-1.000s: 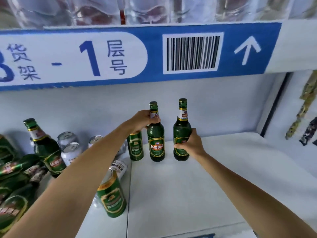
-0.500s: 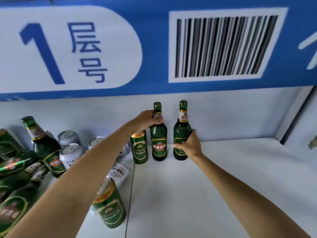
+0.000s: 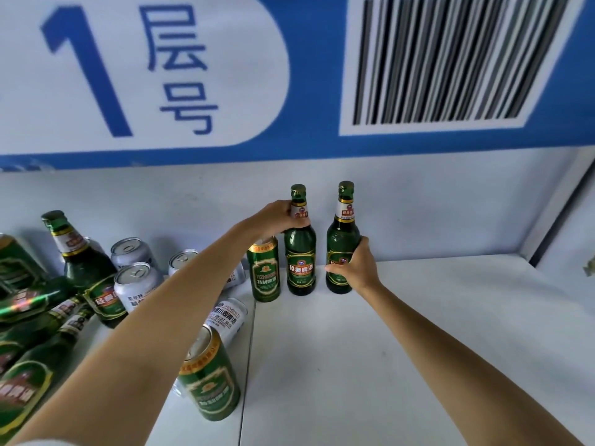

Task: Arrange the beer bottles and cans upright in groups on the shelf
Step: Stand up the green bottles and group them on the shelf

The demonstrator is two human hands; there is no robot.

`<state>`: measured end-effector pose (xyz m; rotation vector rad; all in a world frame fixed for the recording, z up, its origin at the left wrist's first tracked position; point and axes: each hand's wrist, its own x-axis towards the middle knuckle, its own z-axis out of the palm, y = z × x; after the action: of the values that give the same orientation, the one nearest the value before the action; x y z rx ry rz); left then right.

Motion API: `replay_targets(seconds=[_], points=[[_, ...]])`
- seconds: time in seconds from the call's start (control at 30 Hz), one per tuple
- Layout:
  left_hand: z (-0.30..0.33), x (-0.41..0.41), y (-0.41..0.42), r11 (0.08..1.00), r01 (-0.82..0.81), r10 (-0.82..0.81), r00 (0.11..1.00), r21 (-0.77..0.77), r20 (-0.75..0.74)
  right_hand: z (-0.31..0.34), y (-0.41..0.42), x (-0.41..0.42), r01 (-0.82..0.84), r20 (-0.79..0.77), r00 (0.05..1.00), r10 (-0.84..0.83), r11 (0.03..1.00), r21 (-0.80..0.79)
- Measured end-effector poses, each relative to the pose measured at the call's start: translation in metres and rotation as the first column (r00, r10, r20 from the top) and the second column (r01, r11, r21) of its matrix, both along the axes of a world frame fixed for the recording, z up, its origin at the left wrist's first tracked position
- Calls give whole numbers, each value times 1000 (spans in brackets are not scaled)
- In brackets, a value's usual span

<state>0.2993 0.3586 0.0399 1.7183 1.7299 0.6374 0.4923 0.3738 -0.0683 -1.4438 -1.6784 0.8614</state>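
Observation:
Two green beer bottles stand upright near the back wall of the white shelf (image 3: 402, 342). My left hand (image 3: 277, 217) grips the neck of the left bottle (image 3: 301, 262). My right hand (image 3: 355, 268) is wrapped round the lower body of the right bottle (image 3: 342, 239). A tall green can (image 3: 264, 272) stands upright just left of the left bottle. Another green can (image 3: 209, 381) stands near the front, beside my left forearm. At the far left, green bottles (image 3: 80, 268) lean or lie in a heap, with silver cans (image 3: 135, 284) among them.
A white can (image 3: 230, 317) lies on its side behind the front green can. A blue and white shelf sign (image 3: 193, 75) with a barcode hangs overhead. The shelf's side post (image 3: 560, 207) closes off the right end.
The camera has moved closer and the sign fills more of the view. Both hands keep their hold on the two upright bottles, which stand a little farther back.

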Motion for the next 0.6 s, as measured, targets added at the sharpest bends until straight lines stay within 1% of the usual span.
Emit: replay_targets(seconds=[0.17, 0.23, 0.33, 0.43, 0.5, 0.6], points=[[6, -3, -8, 998, 33, -36, 997, -46, -67, 0, 2, 8, -60, 1, 998, 60, 996, -73], [15, -6, -15, 997, 48, -57, 989, -67, -136, 3, -1, 14, -71, 52, 996, 76, 994, -81], [28, -18, -22, 1000, 23, -18, 956, 14, -292, 17, -19, 28, -61, 277, 958, 79, 995, -75], [41, -28, -37, 995, -8, 46, 924, 102, -380, 21, -29, 47, -44, 510, 857, 69, 997, -61], [48, -28, -52, 988, 9, 61, 897, 157, -438, 27, -40, 56, -65, 628, 774, 84, 996, -53], [54, -24, -84, 977, 58, 63, 838, 203, -542, 34, -61, 64, -109, 730, 676, 96, 994, -30]])
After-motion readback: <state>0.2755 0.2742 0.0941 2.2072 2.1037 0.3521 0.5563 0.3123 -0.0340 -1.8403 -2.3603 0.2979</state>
